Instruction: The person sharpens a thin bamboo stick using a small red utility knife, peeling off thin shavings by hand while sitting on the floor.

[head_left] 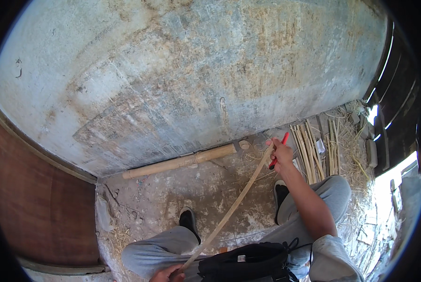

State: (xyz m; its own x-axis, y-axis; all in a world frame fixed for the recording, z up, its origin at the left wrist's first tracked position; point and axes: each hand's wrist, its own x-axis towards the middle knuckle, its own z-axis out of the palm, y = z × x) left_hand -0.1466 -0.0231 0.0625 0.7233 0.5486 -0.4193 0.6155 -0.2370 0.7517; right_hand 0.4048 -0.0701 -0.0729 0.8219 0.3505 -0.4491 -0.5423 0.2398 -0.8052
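Observation:
A long, pale bamboo strip (pixel 231 210) slants across in front of me, from the lower edge up to the right. Its near end is in my left hand (pixel 167 274), whose fingers are closed around it and partly cut off by the picture's edge. At the far end, my right hand (pixel 282 155) is closed on a slim red-and-black tool (pixel 285 138), with the strip's tip against the fingers. Whether the tool is a knife or something else I cannot tell. A black bag (pixel 243 263) lies across my lap.
A thick bamboo pole (pixel 180 165) lies along the foot of the stained wall (pixel 196 70). Several split bamboo strips (pixel 308 152) lie on the floor to the right, among straw-like shavings (pixel 358 164). A brown panel (pixel 41 197) stands at left; a plastic bag (pixel 104 214) lies beside it.

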